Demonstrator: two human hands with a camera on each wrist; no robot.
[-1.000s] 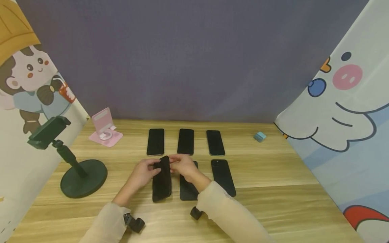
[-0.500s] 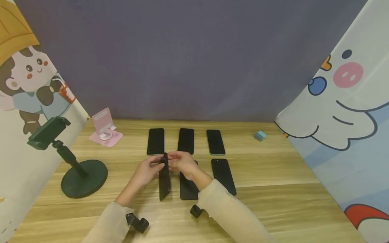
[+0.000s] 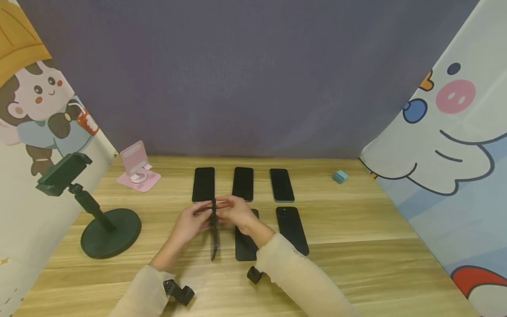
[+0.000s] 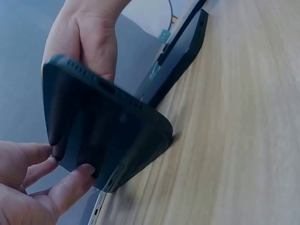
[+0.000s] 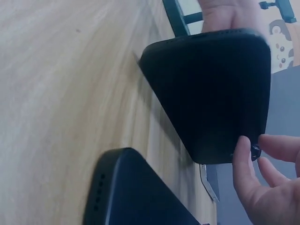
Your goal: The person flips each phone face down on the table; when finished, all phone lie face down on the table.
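Fingers and thumb of left hand pinch the far end of black phone; right hand pinches same end from other side; phone turned upright on its side above wooden table, screen toward left hand, back toward right; can't tell if lower edge touches; two dark phones lie to its right; three phones in row beyond; green stand, pink stand left; blue block far right.
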